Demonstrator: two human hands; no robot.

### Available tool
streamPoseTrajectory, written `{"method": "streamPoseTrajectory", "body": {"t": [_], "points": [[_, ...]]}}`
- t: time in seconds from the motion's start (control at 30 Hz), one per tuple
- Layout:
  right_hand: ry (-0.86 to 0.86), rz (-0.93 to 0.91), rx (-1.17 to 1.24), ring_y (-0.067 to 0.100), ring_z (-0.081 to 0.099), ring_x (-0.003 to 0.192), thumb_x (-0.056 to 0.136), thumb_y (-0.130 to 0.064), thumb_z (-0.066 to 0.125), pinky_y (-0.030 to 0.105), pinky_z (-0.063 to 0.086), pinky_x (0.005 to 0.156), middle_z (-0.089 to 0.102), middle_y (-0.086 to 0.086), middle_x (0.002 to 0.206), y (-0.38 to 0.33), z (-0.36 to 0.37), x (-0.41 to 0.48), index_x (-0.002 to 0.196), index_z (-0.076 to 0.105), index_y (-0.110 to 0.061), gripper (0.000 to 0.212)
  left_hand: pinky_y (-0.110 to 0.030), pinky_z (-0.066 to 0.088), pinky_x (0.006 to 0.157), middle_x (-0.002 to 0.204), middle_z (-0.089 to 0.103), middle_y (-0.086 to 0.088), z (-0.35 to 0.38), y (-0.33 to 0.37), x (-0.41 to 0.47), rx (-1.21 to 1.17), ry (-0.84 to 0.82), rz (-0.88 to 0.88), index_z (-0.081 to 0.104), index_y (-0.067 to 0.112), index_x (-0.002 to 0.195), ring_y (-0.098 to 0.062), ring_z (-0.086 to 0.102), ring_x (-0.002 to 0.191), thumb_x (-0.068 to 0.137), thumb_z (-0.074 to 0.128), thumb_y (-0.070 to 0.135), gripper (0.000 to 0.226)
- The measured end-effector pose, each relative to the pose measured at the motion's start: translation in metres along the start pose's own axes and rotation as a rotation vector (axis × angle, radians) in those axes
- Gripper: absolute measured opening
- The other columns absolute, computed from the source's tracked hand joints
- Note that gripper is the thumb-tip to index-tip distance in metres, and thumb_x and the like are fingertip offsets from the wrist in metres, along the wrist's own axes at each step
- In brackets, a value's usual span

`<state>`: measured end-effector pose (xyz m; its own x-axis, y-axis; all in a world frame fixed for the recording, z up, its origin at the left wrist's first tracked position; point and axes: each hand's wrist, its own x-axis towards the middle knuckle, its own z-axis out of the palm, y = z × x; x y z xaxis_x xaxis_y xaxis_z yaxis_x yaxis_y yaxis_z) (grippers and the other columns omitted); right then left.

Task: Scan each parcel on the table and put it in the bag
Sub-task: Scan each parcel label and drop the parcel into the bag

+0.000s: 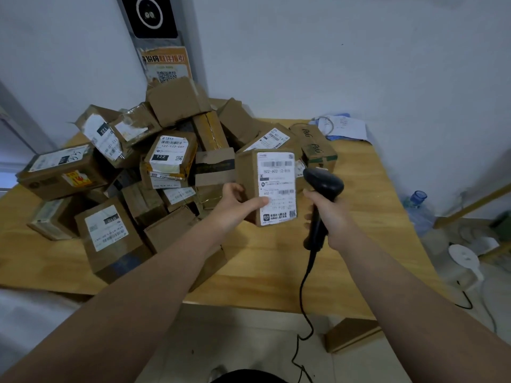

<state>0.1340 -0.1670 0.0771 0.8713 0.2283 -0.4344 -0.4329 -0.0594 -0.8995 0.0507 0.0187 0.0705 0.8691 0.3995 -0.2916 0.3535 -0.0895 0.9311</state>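
My left hand point(240, 201) grips a small cardboard parcel point(272, 172) upright above the wooden table point(373, 217), its white shipping label turned toward me and my thumb lying across the label's lower left. My right hand point(330, 214) holds a black corded barcode scanner point(322, 189) by its handle, the head close to the parcel's right edge. A heap of several cardboard parcels point(138, 172) with labels covers the left and back of the table. No bag is in view.
Papers and a cable point(341, 127) lie at the table's back right corner. A blue water bottle point(417, 208) and a white fan point(466, 261) stand on the floor to the right. The scanner's cord point(302, 299) hangs over the table's front edge. White walls stand behind.
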Motion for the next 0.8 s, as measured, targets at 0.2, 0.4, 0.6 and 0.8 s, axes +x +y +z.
{"method": "streamPoseTrajectory", "body": {"t": [0.2, 0.4, 0.6, 0.8], "points": [[0.008, -0.293, -0.176, 0.022, 0.05, 0.044, 0.089, -0.022, 0.066, 0.028, 0.045, 0.045, 0.056, 0.015, 0.055, -0.006, -0.008, -0.04, 0.066, 0.06, 0.001, 0.033, -0.039, 0.035, 0.11, 0.144, 0.044, 0.0, 0.015, -0.016, -0.003, -0.022, 0.018, -0.019, 0.007, 0.033, 0.152, -0.023, 0.046, 0.129, 0.078, 0.078, 0.037, 0.103], [-0.026, -0.284, -0.338, 0.019, 0.054, 0.042, 0.088, -0.028, 0.068, 0.03, 0.049, 0.046, 0.06, 0.014, 0.054, 0.01, -0.015, -0.063, 0.067, 0.062, 0.0, 0.036, -0.036, 0.037, 0.106, 0.148, 0.041, -0.001, 0.022, -0.037, -0.012, -0.048, 0.006, -0.028, 0.009, 0.032, 0.153, -0.021, 0.044, 0.13, 0.078, 0.08, 0.028, 0.103], [-0.021, -0.19, -0.334, 0.022, 0.052, 0.042, 0.087, -0.024, 0.065, 0.027, 0.045, 0.042, 0.057, 0.014, 0.054, 0.005, -0.019, -0.077, 0.065, 0.061, -0.001, 0.032, -0.031, 0.036, 0.098, 0.146, 0.045, -0.003, 0.028, -0.044, -0.012, -0.103, 0.008, -0.033, 0.011, 0.031, 0.153, -0.02, 0.044, 0.131, 0.076, 0.081, 0.027, 0.104], [-0.032, -0.215, -0.374, 0.022, 0.053, 0.044, 0.087, -0.022, 0.064, 0.027, 0.045, 0.044, 0.055, 0.013, 0.055, -0.005, -0.023, -0.087, 0.065, 0.06, -0.002, 0.029, -0.027, 0.036, 0.094, 0.142, 0.047, 0.001, 0.033, -0.044, -0.016, -0.123, 0.014, -0.043, 0.011, 0.029, 0.153, -0.015, 0.048, 0.12, 0.079, 0.079, 0.028, 0.1]]}}
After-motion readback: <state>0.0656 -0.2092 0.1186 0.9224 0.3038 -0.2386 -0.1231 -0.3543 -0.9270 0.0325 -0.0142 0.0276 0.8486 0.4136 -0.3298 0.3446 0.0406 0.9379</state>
